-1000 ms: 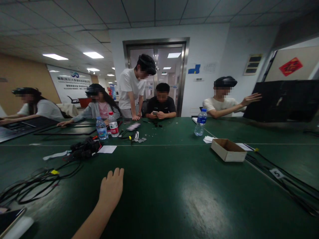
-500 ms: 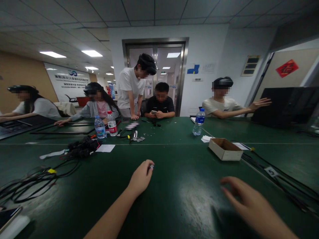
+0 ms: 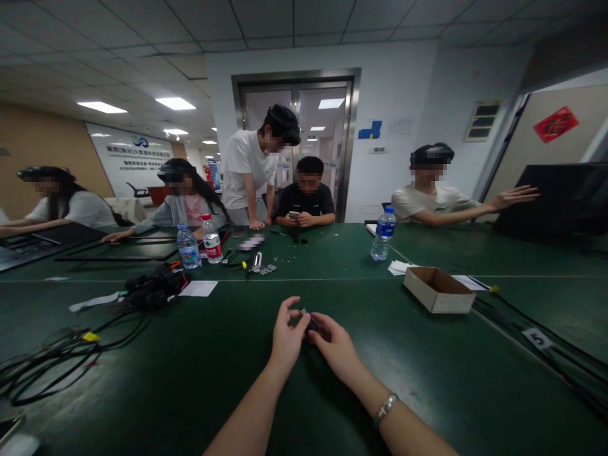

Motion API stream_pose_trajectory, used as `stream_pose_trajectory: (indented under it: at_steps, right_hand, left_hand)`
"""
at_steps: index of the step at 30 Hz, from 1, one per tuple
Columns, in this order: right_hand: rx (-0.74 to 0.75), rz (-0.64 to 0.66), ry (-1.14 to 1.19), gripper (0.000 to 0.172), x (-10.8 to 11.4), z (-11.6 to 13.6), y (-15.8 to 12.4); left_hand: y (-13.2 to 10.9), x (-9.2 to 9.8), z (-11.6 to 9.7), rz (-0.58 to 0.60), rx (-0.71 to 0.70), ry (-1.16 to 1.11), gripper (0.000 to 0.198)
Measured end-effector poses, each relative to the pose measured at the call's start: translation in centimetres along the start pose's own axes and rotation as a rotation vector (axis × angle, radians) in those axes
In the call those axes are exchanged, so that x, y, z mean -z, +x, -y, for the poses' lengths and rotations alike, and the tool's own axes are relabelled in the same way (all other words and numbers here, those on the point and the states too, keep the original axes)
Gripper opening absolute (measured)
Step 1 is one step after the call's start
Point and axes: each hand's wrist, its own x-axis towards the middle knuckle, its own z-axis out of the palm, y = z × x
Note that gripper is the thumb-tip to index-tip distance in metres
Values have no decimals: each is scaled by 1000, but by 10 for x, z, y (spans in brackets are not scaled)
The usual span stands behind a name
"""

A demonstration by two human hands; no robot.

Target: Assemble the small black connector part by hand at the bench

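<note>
Far left: black cable (image 3: 21, 362) lies coiled on the green table (image 3: 228, 342), yellow tag (image 3: 92, 337) on it. Next, a dark bundle (image 3: 156, 288), with a sheet of paper (image 3: 199, 289) just beside it. Behind these, two upright bottles close together: one blue-capped (image 3: 189, 250), one red-capped (image 3: 211, 242). Small metal parts (image 3: 266, 270) lie to their right.

Center: left hand (image 3: 288, 334), thumb and finger pinched on the silvery end of a small dark piece (image 3: 312, 325). The piece is located between the two hands, above the near part of the table; fingers partly hide it, exact type cannot be told. Right hand (image 3: 338, 348): narrow grip, fingertips on the dark end of the same piece. Bracelet (image 3: 385, 409) on right wrist.

Right: a third bottle (image 3: 382, 235) upright; some white paper (image 3: 400, 268) near it, beside an open box (image 3: 427, 299). Far right: cables with a label (image 3: 538, 338) reading "5".
</note>
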Motion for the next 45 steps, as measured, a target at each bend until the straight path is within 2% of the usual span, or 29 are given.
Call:
stream_pose_trajectory:
  at_steps: [4,6,9,13,18,27,36,41,45]
  right_hand:
    - [49,-11,-232,33,14,3,-1]
    - [46,-37,-286,33,20,3,0]
    - [33,-95,-335,33,30,4,3]
    - [37,-143,-412,32,37,7,4]
    - [74,-123,-443,32,38,7,3]
    - [120,-111,-466,33,36,10,2]
    - [136,-27,-463,32,33,15,-1]
    - [152,20,-456,31,32,17,-1]
    - [144,42,-458,31,32,17,0]
  left_hand:
    - [4,2,-3,27,-72,81,33]
    - [7,7,-6,-37,-80,69,31]
    - [12,18,-9,-94,-4,48,31]
    - [11,25,-13,4,35,170,24]
    - [4,19,-16,115,19,198,23]
    - [6,21,-8,101,-33,239,25]
    - [0,19,-12,203,-48,317,16]
    - [4,21,-8,198,-80,330,18]
    - [4,19,-13,204,-64,331,17]
